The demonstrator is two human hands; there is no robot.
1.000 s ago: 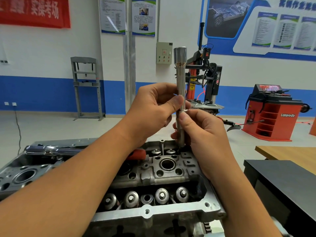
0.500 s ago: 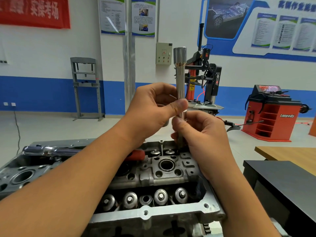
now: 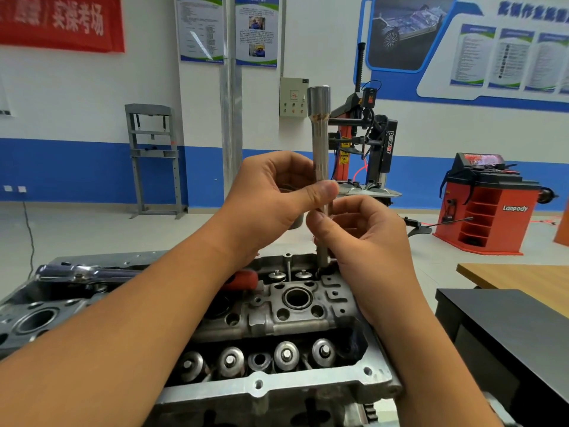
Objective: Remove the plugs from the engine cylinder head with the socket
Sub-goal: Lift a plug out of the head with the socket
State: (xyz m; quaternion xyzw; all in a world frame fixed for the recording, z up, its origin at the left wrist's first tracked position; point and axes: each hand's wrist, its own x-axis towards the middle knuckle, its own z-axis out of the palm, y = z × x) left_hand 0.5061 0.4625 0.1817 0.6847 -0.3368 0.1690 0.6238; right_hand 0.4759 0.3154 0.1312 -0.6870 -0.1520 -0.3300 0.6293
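Note:
A long silver socket (image 3: 320,137) stands upright, its lower end in the far right corner of the grey engine cylinder head (image 3: 277,309). My left hand (image 3: 271,201) pinches its shaft between thumb and fingers, about halfway up. Just below, my right hand (image 3: 363,235) grips the shaft with thumb and curled fingers. The socket's tip and whatever it sits on are hidden behind my right hand. Several round valve caps (image 3: 286,354) line the head's near side.
A chrome ratchet handle (image 3: 80,271) with a red grip (image 3: 243,278) lies across the head's far left. A black bench (image 3: 505,334) and a wooden table (image 3: 517,277) stand at the right. Workshop machines stand further back on the floor.
Both hands have shifted their hold slightly on the shaft; my right thumb has moved up closer to my left thumb. The socket stays upright in the same place.

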